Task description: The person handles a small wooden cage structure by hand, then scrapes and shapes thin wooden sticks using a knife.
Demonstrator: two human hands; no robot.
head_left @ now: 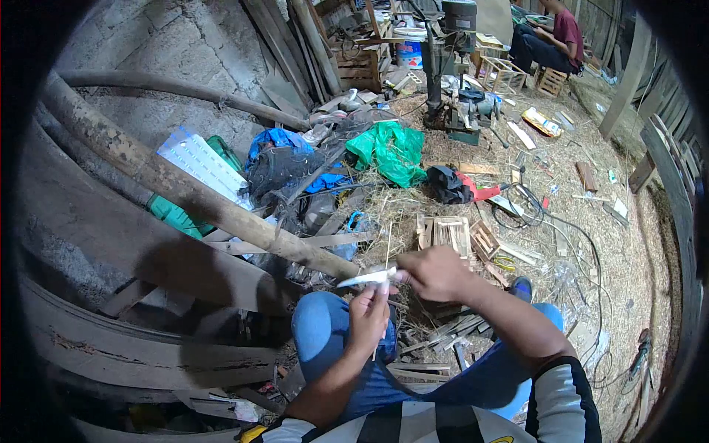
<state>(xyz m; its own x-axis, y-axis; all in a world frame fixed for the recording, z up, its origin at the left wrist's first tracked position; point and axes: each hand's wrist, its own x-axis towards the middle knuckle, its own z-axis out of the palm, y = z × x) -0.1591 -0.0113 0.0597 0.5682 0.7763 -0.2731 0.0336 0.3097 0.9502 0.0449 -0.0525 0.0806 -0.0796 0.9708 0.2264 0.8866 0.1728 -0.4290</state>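
Observation:
Above my knees, my right hand [437, 273] is closed round the handle of a knife, and the handle is mostly hidden by the fingers. The pale knife blade [362, 279] points left. Just below it, my left hand [369, 314] is closed on a thin wooden stick [389, 240] that stands nearly upright. The blade crosses the stick close to my left thumb tip; whether the thumb touches the blade I cannot tell. The stick's lower end shows beneath my left hand.
A long pole [177, 184] slants in from the left. Small wooden crates [443, 232], pliers [504, 263] and wood strips lie ahead. Beyond are a green plastic bag [388, 153], a red power tool [480, 190] with its cord, and a seated person [554, 40].

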